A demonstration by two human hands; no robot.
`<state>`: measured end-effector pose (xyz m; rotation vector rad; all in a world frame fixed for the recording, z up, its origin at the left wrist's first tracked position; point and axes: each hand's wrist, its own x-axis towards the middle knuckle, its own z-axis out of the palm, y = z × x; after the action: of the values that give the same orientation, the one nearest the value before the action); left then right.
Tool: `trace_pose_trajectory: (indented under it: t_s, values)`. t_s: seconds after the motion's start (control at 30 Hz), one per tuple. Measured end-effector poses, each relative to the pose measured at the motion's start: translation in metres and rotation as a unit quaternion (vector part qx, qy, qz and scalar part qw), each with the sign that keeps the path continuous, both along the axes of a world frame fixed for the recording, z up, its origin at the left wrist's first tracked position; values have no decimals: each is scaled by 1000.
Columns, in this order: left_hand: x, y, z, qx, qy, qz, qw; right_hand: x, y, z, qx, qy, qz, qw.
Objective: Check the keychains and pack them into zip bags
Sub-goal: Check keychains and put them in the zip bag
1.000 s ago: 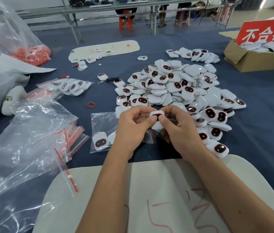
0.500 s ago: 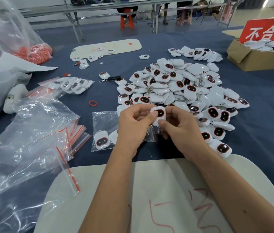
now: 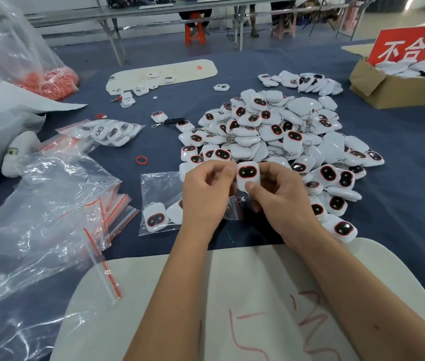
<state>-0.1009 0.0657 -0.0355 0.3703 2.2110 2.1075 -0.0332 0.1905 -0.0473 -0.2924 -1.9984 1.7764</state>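
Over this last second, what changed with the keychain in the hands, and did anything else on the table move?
The keychain was turned: a second ago only its top edge showed between the fingertips, now its dark face with the red rim points at the camera. The left hand and right hand kept pinching it throughout. The part-filled zip bag under the hands, the loose pile and the stack of empty bags stayed put.

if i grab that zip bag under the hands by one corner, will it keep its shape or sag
The zip bag would probably sag: its clear film already lies wrinkled on the table. It looks thin and glossy, so likely slippery to pinch. The keychains inside sit bunched at its near end, so they would likely slide to whichever end hangs lowest.
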Motion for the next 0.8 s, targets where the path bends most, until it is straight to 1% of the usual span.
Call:
trace_pose_trajectory:
  t_s: [0.1,0.2,0.27,0.33,0.4,0.5,0.6,0.7,0.8]
  values:
    - [0,1,-2,-72,31,79,994,-1,2,0,-28,4,-34,999]
    - [3,0,-1,-163,66,132,976,0,3,0,-53,10,-40,998]
    - [6,0,1,-231,68,137,961,-1,4,0,-58,12,-41,997]
    - [8,1,3,-312,74,128,939,-1,4,0,-54,10,-42,998]
    - [9,2,3,-366,83,119,919,-1,3,0,-53,8,-43,998]
    - [11,3,4,-388,77,116,911,-1,3,0,-44,4,-44,998]
    - [11,0,7,-376,62,114,918,-1,3,0,-47,5,-43,998]
    - [9,-4,10,-377,65,102,918,0,3,-1,-53,13,-36,998]
    - [5,-8,12,-369,53,84,924,0,4,-1,-77,27,-22,996]
